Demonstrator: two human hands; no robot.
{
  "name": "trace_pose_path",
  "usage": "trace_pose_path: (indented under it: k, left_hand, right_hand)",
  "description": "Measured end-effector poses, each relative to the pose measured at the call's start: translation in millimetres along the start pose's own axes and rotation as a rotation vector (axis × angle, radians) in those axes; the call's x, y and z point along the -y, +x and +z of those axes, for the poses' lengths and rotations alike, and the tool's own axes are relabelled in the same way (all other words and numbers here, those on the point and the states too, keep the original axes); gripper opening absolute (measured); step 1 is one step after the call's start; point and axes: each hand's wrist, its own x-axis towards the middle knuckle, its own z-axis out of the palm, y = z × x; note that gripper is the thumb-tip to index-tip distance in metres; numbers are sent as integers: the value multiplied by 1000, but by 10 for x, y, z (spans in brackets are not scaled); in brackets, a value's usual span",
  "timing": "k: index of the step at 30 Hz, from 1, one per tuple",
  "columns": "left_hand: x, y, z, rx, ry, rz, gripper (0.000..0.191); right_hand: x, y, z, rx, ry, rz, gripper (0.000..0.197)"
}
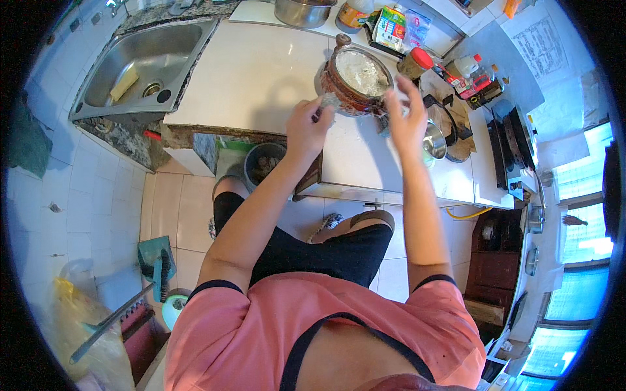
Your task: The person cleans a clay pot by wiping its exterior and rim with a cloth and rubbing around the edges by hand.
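A brown glazed pot (337, 90) stands on the white tiled counter, filled with white powder (359, 71) that looks like flour. A stubby handle (343, 40) juts from its far side. My left hand (308, 124) is at the pot's near left side, its fingers curled around a small greyish item (331, 101) that is too blurred to name. On the pot's right, my right hand (408, 119) has thumb and fingers spread beside the rim. Another small greyish thing (384, 125) shows just left of that hand; whether the fingers touch it is unclear.
A steel sink (142, 63) is at the left. Behind the pot are a red-lidded jar (414, 63), a steel pot (304, 12) and packets (391, 27). A metal bowl (434, 141), a round wooden board (457, 149) and a stove (516, 146) lie rightward. Below is a bin (252, 159).
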Motion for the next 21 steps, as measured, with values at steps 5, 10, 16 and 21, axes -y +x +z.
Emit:
trace_pose_path:
  k: [5,10,16,21]
  left_hand:
    - [-188,39,225,-39,94,70,36]
    - [-95,121,216,-139,-42,-13,27]
    - [-95,129,199,-166,-97,-69,23]
    - [28,372,320,-341,-84,-1,21]
  right_hand:
    - [-467,773,34,419,-233,-41,94]
    - [-256,1016,184,720,-344,-160,122]
    - [-30,1126,252,932,-613,-79,128]
    - [-137,1056,282,890,-581,-42,124]
